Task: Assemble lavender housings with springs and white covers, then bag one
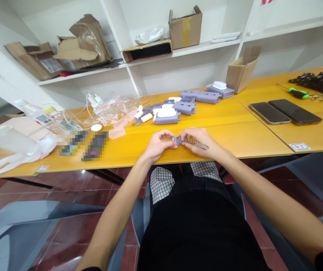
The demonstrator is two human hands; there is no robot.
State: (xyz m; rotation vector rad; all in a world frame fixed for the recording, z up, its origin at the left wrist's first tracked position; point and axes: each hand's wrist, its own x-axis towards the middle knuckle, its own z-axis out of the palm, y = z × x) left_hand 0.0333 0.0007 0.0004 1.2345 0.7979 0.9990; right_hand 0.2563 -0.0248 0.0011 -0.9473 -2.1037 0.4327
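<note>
Near the front edge of the table, my left hand pinches a small purple-grey plastic part between thumb and fingers. My right hand meets it from the other side, its fingers closed on a brownish metal coil spring. One end of the spring is at the plastic part, and the other points to the lower right. Whether the two are joined is too small to tell. Beyond my hands lie several purple-grey perforated housings with white pieces among them.
Pink translucent trays, crumpled clear plastic and white cables lie to the left, with bottles further out. At right are two phones and a green-handled screwdriver. Cardboard boxes fill the shelves behind.
</note>
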